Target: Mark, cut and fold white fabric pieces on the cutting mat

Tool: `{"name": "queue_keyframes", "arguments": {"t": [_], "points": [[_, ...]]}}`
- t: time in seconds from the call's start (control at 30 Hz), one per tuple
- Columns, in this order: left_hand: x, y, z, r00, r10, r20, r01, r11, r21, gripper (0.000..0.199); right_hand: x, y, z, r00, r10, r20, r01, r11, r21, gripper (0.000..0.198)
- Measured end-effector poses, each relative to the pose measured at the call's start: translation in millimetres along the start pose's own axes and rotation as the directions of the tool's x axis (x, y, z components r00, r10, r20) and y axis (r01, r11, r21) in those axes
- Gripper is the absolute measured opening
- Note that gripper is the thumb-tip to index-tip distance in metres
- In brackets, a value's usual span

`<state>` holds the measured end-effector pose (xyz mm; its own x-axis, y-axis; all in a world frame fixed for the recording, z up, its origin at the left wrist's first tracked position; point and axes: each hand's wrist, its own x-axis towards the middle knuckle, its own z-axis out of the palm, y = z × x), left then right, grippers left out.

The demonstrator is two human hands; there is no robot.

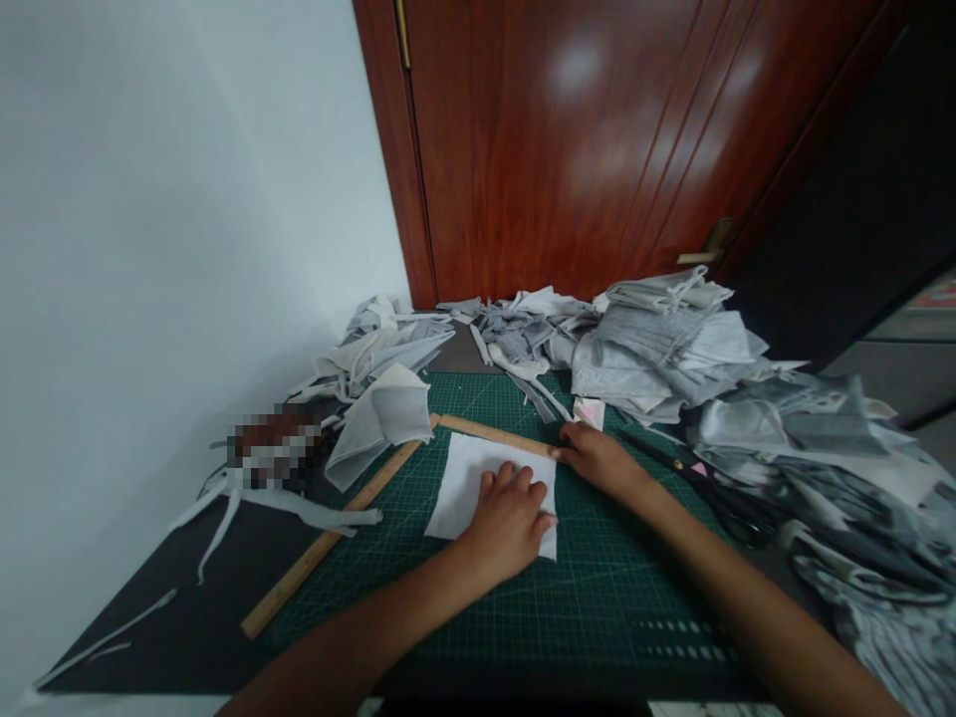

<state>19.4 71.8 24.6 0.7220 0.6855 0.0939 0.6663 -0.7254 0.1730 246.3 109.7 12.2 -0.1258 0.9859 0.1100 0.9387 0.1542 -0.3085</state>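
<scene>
A white piece of cloth [459, 488] lies flat on the green cutting mat [612, 568]. My left hand [512, 513] rests on its right half, fingers spread and slightly bent, holding nothing. Along the cloth's far edge runs the short arm of a wooden L-shaped ruler [493, 434]; its long arm slants down to the left. My right hand [594, 458] grips the right end of that short arm between thumb and fingers, by the cloth's far right corner. Just beyond the right hand lies a small pale scrap with a pink mark [590, 411].
Black scissors [721, 498] lie right of my right hand. Grey and white cloth is heaped at the back right [657, 349], with more cloth [380, 418] at the left and scraps [523, 329] behind. A white wall [186, 249] and wooden door [560, 149] bound the table.
</scene>
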Motion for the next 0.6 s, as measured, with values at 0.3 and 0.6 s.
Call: {"name": "queue_keyframes", "arguments": {"t": [0.3,0.6], "points": [[6,-39,-13,0.978,0.198,0.072,-0.190,0.976,-0.107,0.056,-15,7,-7,0.933,0.141,-0.332,-0.197,0.970,-0.143,0.026],[11,-58,5,0.977,0.145,0.154,-0.132,0.987,-0.088,0.086,-142,58,-7,0.746,0.263,-0.612,-0.575,0.718,-0.392,0.038]]}}
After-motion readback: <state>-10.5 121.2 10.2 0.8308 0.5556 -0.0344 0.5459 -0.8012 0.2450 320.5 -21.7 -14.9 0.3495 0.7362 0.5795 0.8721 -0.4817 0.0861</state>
